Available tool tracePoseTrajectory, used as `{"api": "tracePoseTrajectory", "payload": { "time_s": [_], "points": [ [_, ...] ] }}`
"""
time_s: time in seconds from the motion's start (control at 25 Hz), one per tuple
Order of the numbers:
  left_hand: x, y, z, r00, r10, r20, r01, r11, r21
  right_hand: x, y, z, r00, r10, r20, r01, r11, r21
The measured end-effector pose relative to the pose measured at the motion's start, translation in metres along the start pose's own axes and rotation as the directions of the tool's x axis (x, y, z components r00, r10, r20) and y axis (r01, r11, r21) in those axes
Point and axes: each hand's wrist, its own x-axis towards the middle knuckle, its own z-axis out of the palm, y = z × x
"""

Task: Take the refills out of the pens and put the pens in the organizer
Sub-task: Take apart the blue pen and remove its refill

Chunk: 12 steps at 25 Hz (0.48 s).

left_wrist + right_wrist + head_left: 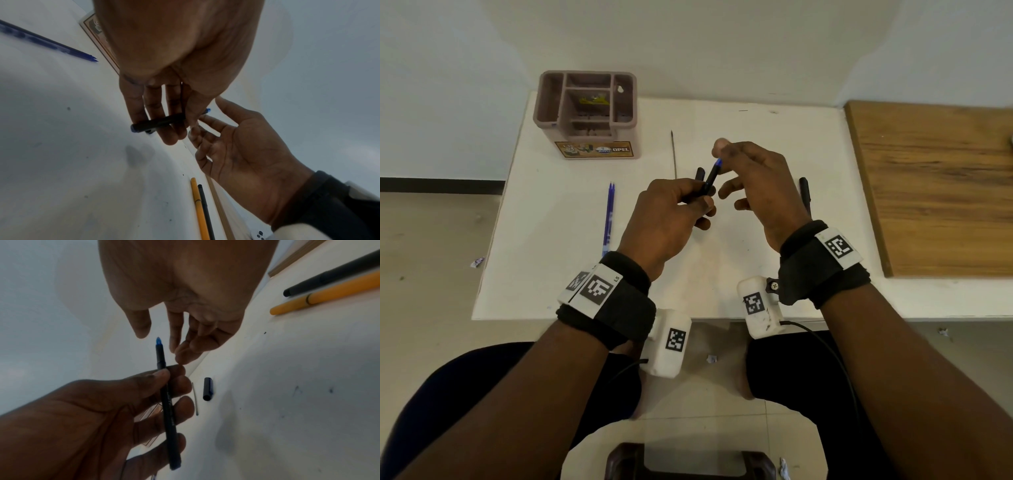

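Observation:
My left hand [698, 202] grips a black pen [709, 180] by its barrel, blue tip [158, 341] pointing up and away. My right hand [729, 171] hovers at that tip, thumb [139, 324] and fingers [185, 350] spread apart on either side without touching it. The brown organizer [585, 113] stands at the table's far left corner. Two blue refills [608, 216] lie side by side left of my hands. A thin dark refill [673, 154] and a black cap [700, 173] lie just beyond the left hand.
A black pen [333, 280] and a yellow pen [324, 298] lie together on the white table [756, 116] under and right of my right hand. A wooden board [935, 185] adjoins the table on the right. The near table edge runs below my wrists.

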Motion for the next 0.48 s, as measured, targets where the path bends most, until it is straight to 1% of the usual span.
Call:
{"api": "tracePoseTrajectory", "payload": {
  "time_s": [0.12,0.24,0.4,0.48],
  "points": [
    [0.0001,-0.0007,-0.0020,1.000,0.001,-0.004,-0.001,1.000,-0.002,-0.0008,0.0011,-0.0050,0.996,-0.081,0.026,0.081,0.997,0.007],
    [-0.0002,-0.0016,-0.0013,1.000,0.003,-0.004,-0.003,1.000,0.014,0.0012,0.0045,-0.0044,0.992,-0.121,-0.014,0.121,0.992,-0.032],
    [-0.0014,-0.0005,0.0008,1.000,-0.006,0.012,0.005,0.999,0.039,0.0054,0.0069,-0.0022,0.992,-0.100,-0.073,0.095,0.993,-0.077],
    [-0.0011,0.0021,0.0007,1.000,-0.012,0.009,0.012,0.999,0.032,0.0037,0.0062,-0.0024,0.996,-0.079,-0.032,0.077,0.996,-0.052]
  ]
}}
